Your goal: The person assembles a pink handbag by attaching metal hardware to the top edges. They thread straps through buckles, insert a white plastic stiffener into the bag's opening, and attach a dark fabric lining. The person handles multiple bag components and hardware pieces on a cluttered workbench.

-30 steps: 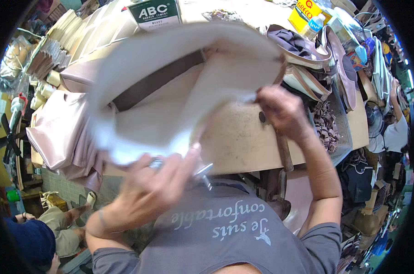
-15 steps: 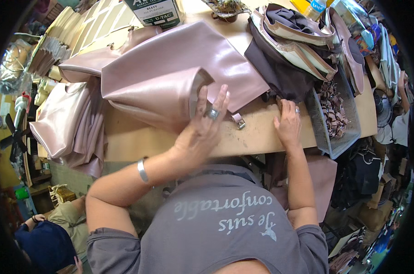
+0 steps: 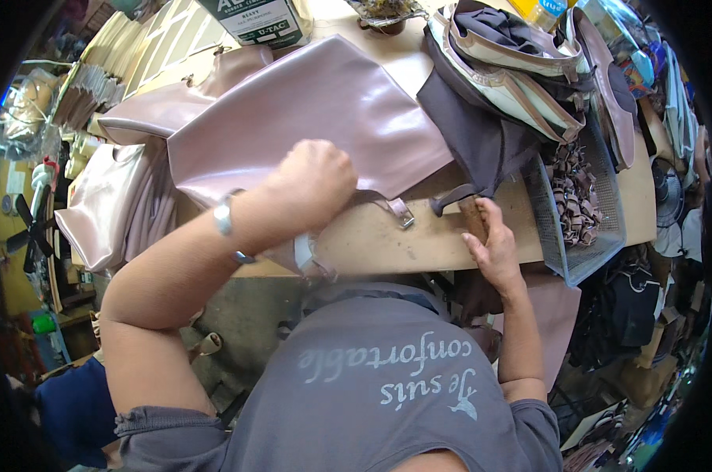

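A pink leather bag piece (image 3: pixel 316 110) lies on the table, its glossy side up. Over its near edge my left hand (image 3: pixel 316 175) is closed, slightly blurred, knuckles up; whatever its curled fingers may hold is hidden. Part of the leather is covered by that hand and forearm. A small strap with a metal buckle (image 3: pixel 403 214) sticks out from the piece's near edge. My right hand (image 3: pixel 493 244) is wrapped round the wooden handle of a hammer (image 3: pixel 452 198), whose dark metal head points left above the table. Below my left forearm, a pale and pink flap (image 3: pixel 305 253) shows at the table's edge.
At the right stands a grey mesh basket (image 3: pixel 560 263) of small buckled straps. Behind it are stacked dark-lined bag parts (image 3: pixel 513 98). Folded pink leather pieces (image 3: pixel 108 208) lie at the left. A large tin (image 3: pixel 261 23) stands at the back. A wheeled fan (image 3: pixel 669 193) is at far right.
My right hand has taken up the hammer from beside the dark cloth and drawn it nearer. My left hand has moved left and closed; the raised leather fold no longer stands up.
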`<state>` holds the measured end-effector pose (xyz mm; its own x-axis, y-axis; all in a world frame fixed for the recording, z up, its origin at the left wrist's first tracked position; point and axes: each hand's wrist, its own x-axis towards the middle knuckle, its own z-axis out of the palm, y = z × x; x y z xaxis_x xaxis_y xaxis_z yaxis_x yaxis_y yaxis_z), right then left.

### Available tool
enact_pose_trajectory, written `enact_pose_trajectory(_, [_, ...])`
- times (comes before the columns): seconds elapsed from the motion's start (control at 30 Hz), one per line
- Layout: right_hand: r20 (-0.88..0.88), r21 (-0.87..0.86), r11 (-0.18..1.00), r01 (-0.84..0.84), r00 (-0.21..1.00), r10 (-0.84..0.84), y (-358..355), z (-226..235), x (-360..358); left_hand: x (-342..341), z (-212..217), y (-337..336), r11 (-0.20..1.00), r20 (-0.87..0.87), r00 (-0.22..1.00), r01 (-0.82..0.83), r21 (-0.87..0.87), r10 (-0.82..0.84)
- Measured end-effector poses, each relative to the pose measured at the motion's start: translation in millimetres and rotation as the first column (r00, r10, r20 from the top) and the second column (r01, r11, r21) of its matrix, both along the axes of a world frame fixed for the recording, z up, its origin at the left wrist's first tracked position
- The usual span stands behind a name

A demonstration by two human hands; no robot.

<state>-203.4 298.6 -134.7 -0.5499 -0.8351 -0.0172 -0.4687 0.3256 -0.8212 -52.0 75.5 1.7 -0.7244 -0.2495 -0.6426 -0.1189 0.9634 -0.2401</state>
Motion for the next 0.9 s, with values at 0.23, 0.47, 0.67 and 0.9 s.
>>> enact_pose_trajectory(0.23, [-0.249, -0.191, 0.981, -0.029, 0.968, -0.020, -19, 15, 4, 23, 11, -30, 0.902, -0.688, 0.600, -0.149, 0.405, 0.408])
enact_pose_trajectory(0.47, [0.990, -0.141, 0.990, 0.006, -0.017, 0.142, -5, 4, -6, 46, -14, -22, 0.867, -0.691, 0.561, -0.105, 0.486, 0.456])
enact_pose_trajectory(0.67, [0.539, -0.030, 0.979, -0.203, 0.821, 0.187, -11, 29, 35, 52, -12, -12, 0.870, -0.724, 0.495, -0.164, 0.466, 0.481])
enact_pose_trajectory(0.9, [-0.603, 0.046, 0.999, 0.002, 0.797, 0.026, -40, 3, 20, 56, -12, -5, 0.831, -0.702, 0.480, -0.118, 0.543, 0.527])
